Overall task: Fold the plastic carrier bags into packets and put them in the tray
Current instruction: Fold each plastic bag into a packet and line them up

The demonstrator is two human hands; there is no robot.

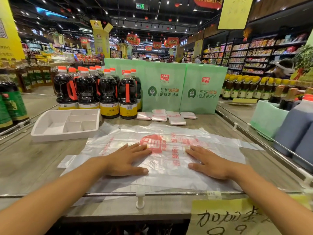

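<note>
A clear plastic carrier bag [166, 165] with red print lies spread flat on the shelf top in front of me. My left hand [125, 160] presses flat on its left half, fingers straight. My right hand [210, 164] lies flat on its right half, a palm's width away. A white divided tray [42, 131] stands at the left, behind the bag, with nothing in the compartments I can see. Several folded bag packets [169, 117] lie in a row at the back of the shelf top.
Dark sauce bottles [108, 92] with orange caps stand behind the tray. Green display boxes [184, 89] rise behind the packets. A metal rail [118, 194] edges the shelf front, and a yellow handwritten price card [237, 217] hangs below at right. Large jugs [298, 126] stand far right.
</note>
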